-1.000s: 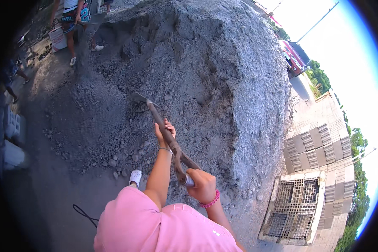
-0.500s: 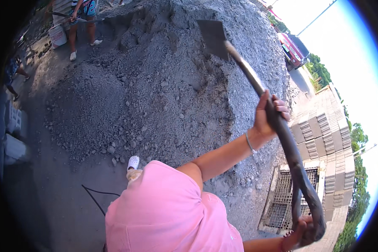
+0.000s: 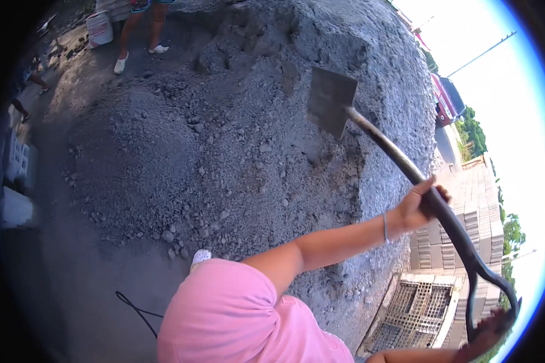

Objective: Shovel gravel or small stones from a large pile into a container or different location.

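While the dark long-handled metal shovel (image 3: pixel 406 169) hangs lifted above the big grey gravel heap (image 3: pixel 236 139), I see my left hand (image 3: pixel 421 206) wrapped tight round its shaft for balance, my right hand (image 3: pixel 487 336) closed on the loop grip, far from the heap, seemingly to steer the empty blade.
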Tool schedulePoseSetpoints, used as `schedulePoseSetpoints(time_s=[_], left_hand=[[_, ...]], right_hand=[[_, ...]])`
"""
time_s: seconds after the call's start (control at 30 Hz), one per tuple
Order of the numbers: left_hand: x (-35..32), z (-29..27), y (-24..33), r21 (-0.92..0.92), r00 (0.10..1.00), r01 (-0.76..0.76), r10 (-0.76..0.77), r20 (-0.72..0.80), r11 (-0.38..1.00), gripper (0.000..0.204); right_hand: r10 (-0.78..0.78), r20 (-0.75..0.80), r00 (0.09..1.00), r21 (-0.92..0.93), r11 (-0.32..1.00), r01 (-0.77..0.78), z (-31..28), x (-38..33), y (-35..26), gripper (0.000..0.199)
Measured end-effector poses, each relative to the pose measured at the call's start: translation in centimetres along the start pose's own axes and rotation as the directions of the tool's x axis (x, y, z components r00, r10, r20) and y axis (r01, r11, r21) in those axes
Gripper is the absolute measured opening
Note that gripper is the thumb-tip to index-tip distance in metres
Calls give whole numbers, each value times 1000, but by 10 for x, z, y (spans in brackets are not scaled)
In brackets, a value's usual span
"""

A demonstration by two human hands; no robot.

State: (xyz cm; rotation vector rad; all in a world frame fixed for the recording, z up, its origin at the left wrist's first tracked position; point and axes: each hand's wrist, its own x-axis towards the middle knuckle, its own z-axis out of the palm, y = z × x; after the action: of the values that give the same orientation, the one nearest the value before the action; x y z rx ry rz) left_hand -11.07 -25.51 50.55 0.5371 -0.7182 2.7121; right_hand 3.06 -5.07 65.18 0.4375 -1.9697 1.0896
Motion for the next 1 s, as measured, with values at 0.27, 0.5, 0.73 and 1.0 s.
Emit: schedulePoseSetpoints(time_s=[0.27, 0.5, 0.73, 1.0], left_hand=[[-224, -95, 304, 578, 497, -610, 829, -255, 543, 85], [-170, -26, 308, 541, 838, -526, 509, 197, 656, 39], [-259, -23, 275, -486, 471, -514, 706, 529, 707, 9], [-328, -63, 222, -213, 391, -812, 777, 493, 543, 22]], right_hand=[[216, 511, 832, 227, 900, -373, 364, -111, 29, 34], [-250, 627, 737, 313, 948, 55, 404, -215, -80, 43], [-728, 679, -99, 669, 557, 492, 358, -288, -99, 40], [-814, 553, -180, 786, 438, 436, 284, -302, -73, 28]])
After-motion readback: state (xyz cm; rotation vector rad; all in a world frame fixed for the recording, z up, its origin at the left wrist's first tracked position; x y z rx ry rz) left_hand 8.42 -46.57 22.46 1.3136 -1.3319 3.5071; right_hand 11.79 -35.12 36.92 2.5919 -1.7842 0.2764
